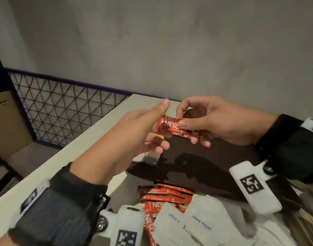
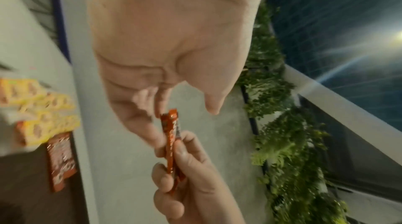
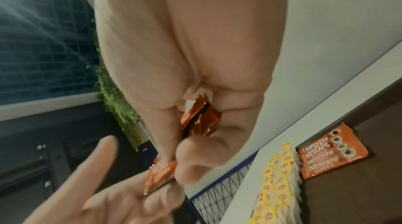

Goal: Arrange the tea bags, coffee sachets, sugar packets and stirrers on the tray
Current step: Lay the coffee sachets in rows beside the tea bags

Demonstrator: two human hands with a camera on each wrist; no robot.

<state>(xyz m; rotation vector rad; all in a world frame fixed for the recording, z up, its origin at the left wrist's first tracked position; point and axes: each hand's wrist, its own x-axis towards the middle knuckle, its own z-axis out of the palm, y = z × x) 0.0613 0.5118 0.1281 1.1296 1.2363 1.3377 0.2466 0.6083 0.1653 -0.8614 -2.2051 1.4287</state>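
Starting at the left, our left hand (image 1: 134, 132) reaches in over the dark tray (image 1: 214, 167) with its thumb stretched out straight and its fingers loosely curled beneath the near end of a red coffee sachet (image 1: 171, 127); in the left wrist view those fingertips (image 2: 159, 107) only touch the sachet's top end, so we judge this hand is steadying or squaring it, not gripping. The sachet sits lengthwise between both hands, lifted clear above the tray, probably so we can line it up before laying it down. To its right, our right hand (image 1: 214, 125) does the real holding: the thumb presses the printed face and the curled fingers pinch from behind and below, and the right wrist view suggests more than one sachet may be bunched in that grasp, though blur keeps us from being sure. Lower in the head view, loose coffee sachets (image 1: 162, 194) and white sugar packets (image 1: 201, 221) wait in a heap, while the right wrist view shows yellow tea bags (image 3: 280, 174) fanned in a row beside a neat stack of sachets (image 3: 330, 153), already arranged.
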